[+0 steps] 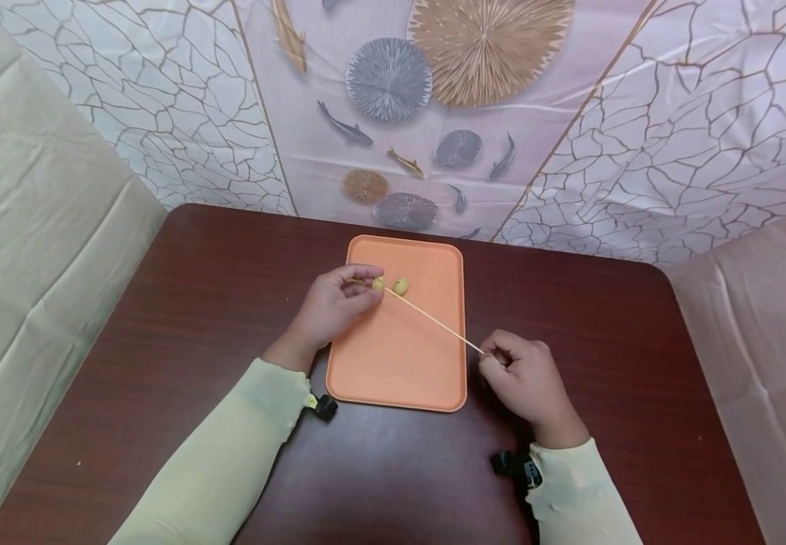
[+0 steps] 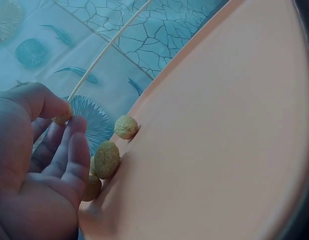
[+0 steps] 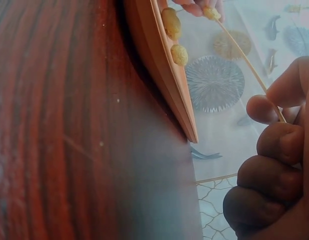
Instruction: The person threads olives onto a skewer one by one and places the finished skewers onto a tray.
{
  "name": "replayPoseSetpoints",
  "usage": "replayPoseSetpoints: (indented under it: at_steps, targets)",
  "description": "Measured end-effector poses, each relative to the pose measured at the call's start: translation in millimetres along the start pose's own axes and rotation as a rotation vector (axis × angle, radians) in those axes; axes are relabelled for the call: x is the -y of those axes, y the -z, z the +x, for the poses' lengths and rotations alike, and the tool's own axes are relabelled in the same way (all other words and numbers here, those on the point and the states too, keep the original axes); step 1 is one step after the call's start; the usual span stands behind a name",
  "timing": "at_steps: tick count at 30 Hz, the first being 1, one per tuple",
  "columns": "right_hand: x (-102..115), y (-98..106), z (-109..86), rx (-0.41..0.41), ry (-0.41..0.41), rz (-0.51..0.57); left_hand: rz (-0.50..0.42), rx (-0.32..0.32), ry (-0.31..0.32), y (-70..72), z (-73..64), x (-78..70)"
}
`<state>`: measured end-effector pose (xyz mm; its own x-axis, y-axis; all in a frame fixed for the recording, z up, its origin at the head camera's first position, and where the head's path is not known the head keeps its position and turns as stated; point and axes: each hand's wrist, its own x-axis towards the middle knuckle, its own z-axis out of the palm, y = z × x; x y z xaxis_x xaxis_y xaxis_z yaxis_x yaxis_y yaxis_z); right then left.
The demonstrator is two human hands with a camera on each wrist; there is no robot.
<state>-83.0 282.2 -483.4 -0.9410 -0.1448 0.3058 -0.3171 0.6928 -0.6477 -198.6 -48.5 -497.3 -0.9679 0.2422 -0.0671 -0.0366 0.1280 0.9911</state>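
My left hand (image 1: 331, 306) pinches a small, wrinkled yellow-brown ball (image 1: 378, 284) between thumb and fingers, above the upper part of an orange tray (image 1: 393, 371). A thin pale skewer (image 1: 433, 319) runs from that ball to my right hand (image 1: 523, 378), just past the tray's right edge. Thumb and index finger of the right hand pinch the skewer's other end in the right wrist view, the remaining fingers curled. Whether the tip is inside the ball cannot be told. Several similar balls lie on the tray, among them a round one (image 2: 126, 127) and an oval one (image 2: 107, 160).
The tray lies on a dark reddish-brown table (image 1: 215, 303). A patterned cloth (image 1: 393, 151) with fish and round motifs hangs behind the table, with pale fabric (image 1: 32, 265) at the left side. Small black devices (image 1: 327, 408) sit at both wrists.
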Motion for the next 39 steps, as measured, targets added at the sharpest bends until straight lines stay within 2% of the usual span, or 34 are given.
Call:
replayPoseSetpoints:
  at_steps: [7, 15, 18, 23, 27, 32, 39]
  targets:
    - [6.1, 0.5, 0.2, 0.008, 0.01, -0.004, 0.076, -0.097, -0.051, -3.3, -5.0, -0.8]
    - [14.0, -1.8, 0.5, -0.022, 0.066, -0.035, 0.237, -0.228, -0.181, -11.2, -10.4, -5.2]
    - [16.1, -4.6, 0.7, -0.029, 0.087, -0.045, 0.287, -0.234, -0.195, -13.0, -13.3, -6.9]
    - [21.3, -9.1, 1.1, -0.029, 0.127, -0.046, 0.304, -0.232, -0.222, -15.6, -16.4, -9.4]
    - [24.4, -11.1, 1.1, -0.046, 0.142, -0.041, 0.289, -0.244, -0.221, -17.9, -18.5, -11.8]
    - [26.5, -12.4, 1.1, -0.059, 0.136, -0.047, 0.251, -0.221, -0.204, -23.4, -21.1, -13.4]
    - [29.2, -14.7, 0.4, -0.068, 0.147, -0.032, 0.17, -0.193, -0.243, -35.9, -26.8, -15.4]
